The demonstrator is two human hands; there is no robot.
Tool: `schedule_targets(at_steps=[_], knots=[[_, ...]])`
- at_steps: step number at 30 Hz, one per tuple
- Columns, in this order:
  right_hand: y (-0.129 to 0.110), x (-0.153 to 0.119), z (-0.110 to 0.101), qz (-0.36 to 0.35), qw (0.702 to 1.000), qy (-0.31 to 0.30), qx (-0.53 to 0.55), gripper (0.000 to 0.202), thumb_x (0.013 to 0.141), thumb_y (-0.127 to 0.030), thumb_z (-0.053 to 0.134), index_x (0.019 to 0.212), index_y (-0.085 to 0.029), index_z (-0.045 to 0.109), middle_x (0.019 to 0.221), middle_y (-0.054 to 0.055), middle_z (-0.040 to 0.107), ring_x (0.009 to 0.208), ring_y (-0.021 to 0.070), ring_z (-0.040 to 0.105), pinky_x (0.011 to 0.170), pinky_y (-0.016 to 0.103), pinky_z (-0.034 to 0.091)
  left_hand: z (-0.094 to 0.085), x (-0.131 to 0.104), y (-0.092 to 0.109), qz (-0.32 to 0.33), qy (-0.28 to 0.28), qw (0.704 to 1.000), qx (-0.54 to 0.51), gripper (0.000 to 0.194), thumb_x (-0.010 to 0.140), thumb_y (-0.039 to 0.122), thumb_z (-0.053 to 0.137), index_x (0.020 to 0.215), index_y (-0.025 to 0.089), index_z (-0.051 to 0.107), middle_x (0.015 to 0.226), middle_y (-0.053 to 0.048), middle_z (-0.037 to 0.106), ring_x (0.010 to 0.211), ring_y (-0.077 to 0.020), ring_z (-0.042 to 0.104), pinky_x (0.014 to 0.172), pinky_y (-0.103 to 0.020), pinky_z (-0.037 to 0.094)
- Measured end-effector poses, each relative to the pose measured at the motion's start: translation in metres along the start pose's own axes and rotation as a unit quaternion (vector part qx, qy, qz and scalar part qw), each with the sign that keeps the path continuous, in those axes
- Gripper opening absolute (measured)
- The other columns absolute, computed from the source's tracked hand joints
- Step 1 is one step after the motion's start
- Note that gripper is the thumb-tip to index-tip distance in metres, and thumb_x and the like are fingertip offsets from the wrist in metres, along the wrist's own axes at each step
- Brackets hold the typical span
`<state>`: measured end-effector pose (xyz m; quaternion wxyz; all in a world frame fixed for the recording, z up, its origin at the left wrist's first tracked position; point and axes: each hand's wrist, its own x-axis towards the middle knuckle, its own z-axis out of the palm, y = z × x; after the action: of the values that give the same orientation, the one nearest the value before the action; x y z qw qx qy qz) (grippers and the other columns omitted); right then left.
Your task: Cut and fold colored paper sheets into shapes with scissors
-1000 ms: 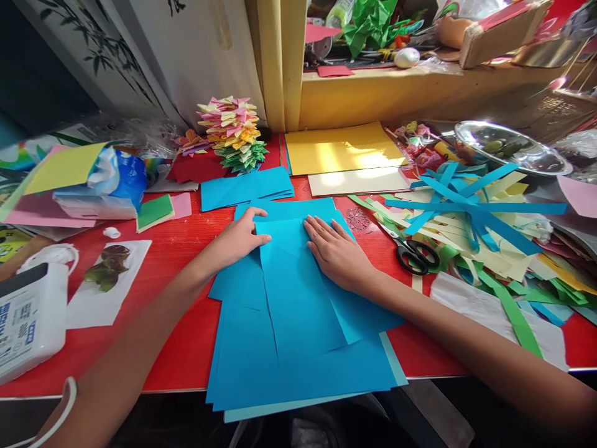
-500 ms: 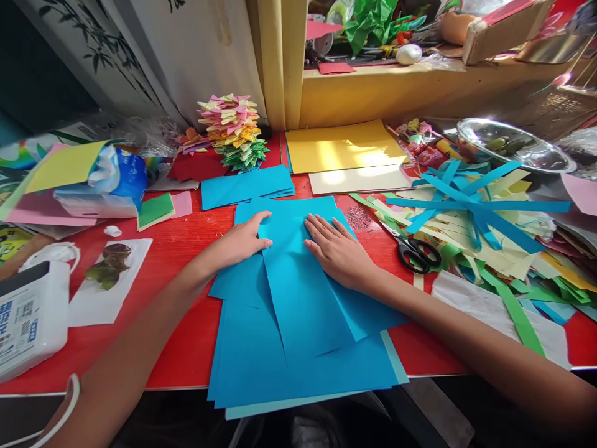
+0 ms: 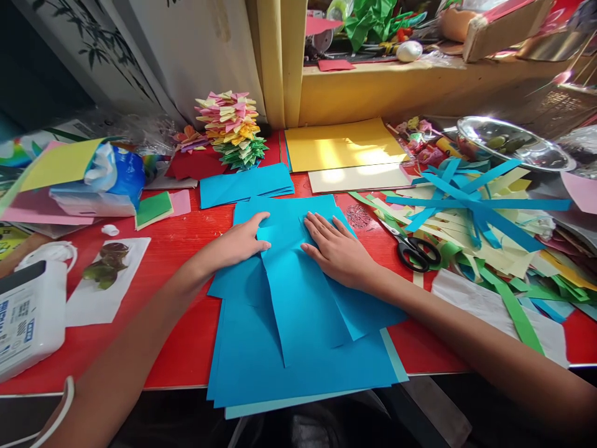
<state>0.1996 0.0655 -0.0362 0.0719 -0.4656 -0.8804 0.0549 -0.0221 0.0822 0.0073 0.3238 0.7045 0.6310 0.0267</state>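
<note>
Several blue paper sheets (image 3: 303, 379) lie layered on the red table (image 3: 180, 348), centred btwn both arms, their lower end overhanging the front edge. On top is a narrower blue paper panel (image 3: 303, 305), its lower L corner looking lifted off the layers, w/ a shadow beside it.

L hand (image 3: 237, 242) is at the panel's upper L side, thumb & index held wide apart; can't tell if the tips press the paper, but no pinch shows. R hand (image 3: 342, 252) lies palm down on the upper R part, fingers straight & slightly fanned, gripping nothing.

Nearby: black-handled scissors (image 3: 418, 254) R of the R hand, w/ crossed blue strips (image 3: 471, 202) on a heap of cream & green cuttings beyond. Folded blue papers (image 3: 247, 185) sit just past the layers.

Risks, my read: w/ no pinch on the L, the panel could swing or spring up if R-hand pressure eases, so any crease may go crooked. R wrist is over the blue flap (image 3: 361, 311); dragging it could skew or wrinkle the paper. Overhanging sheets could catch on the body & pull the lot askew. White cord (image 3: 65, 398) by the L forearm might snag too.
</note>
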Motion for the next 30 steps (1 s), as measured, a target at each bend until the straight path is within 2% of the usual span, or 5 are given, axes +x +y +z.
schedule_targets(at_steps=[2, 5, 9, 15, 30], knots=[[0.001, 0.0, -0.001, -0.004, 1.0, 0.0, 0.008, 0.068, 0.095, -0.053, 0.013, 0.145, -0.008, 0.023, 0.15, 0.009, 0.015, 0.14, 0.0209, 0.011, 0.114, 0.044, 0.011, 0.001, 0.0, 0.0, 0.005, 0.037, 0.999, -0.006, 0.07, 0.078, 0.04, 0.051, 0.142, 0.027, 0.023, 0.106, -0.008, 0.058, 0.09, -0.0224, 0.056, 0.066, -0.026, 0.041], [0.005, 0.0, -0.004, -0.012, 0.999, -0.017, 0.041, 0.067, 0.095, -0.051, 0.014, 0.145, -0.006, 0.022, 0.15, 0.009, 0.015, 0.14, 0.0211, 0.01, 0.115, 0.043, 0.011, 0.003, 0.0, 0.0, 0.017, 0.093, 0.995, -0.021, 0.062, 0.082, 0.038, 0.046, 0.139, 0.026, 0.026, 0.081, -0.002, 0.055, 0.067, -0.0159, 0.05, 0.056, -0.024, 0.035], [0.01, 0.0, -0.004, -0.031, 0.999, -0.014, 0.043, 0.063, 0.096, -0.048, 0.023, 0.145, -0.007, 0.023, 0.15, 0.011, 0.016, 0.139, 0.0224, 0.01, 0.115, 0.044, 0.012, 0.005, 0.002, 0.002, 0.011, 0.131, 0.991, -0.031, 0.061, 0.082, 0.038, 0.046, 0.138, 0.021, 0.028, 0.077, -0.001, 0.051, 0.065, -0.0144, 0.046, 0.056, -0.024, 0.033], [0.012, 0.001, 0.001, -0.002, 1.0, 0.027, 0.002, 0.055, 0.098, -0.038, 0.021, 0.143, -0.007, 0.028, 0.149, 0.011, 0.021, 0.139, 0.0218, 0.014, 0.115, 0.044, 0.014, 0.006, 0.0, 0.005, 0.015, 0.055, 0.997, -0.05, 0.082, 0.077, 0.038, 0.054, 0.144, 0.02, 0.01, 0.072, 0.002, 0.051, 0.064, -0.0143, 0.048, 0.055, -0.023, 0.033], [0.009, 0.0, 0.002, 0.028, 0.999, 0.018, 0.006, 0.053, 0.097, -0.031, 0.019, 0.143, -0.006, 0.029, 0.149, 0.009, 0.021, 0.139, 0.0216, 0.017, 0.114, 0.044, 0.015, 0.005, -0.012, 0.021, 0.006, 0.024, 0.999, -0.028, 0.087, 0.077, 0.029, 0.05, 0.146, 0.018, -0.002, 0.07, 0.002, 0.051, 0.061, -0.0131, 0.047, 0.053, -0.023, 0.033]])
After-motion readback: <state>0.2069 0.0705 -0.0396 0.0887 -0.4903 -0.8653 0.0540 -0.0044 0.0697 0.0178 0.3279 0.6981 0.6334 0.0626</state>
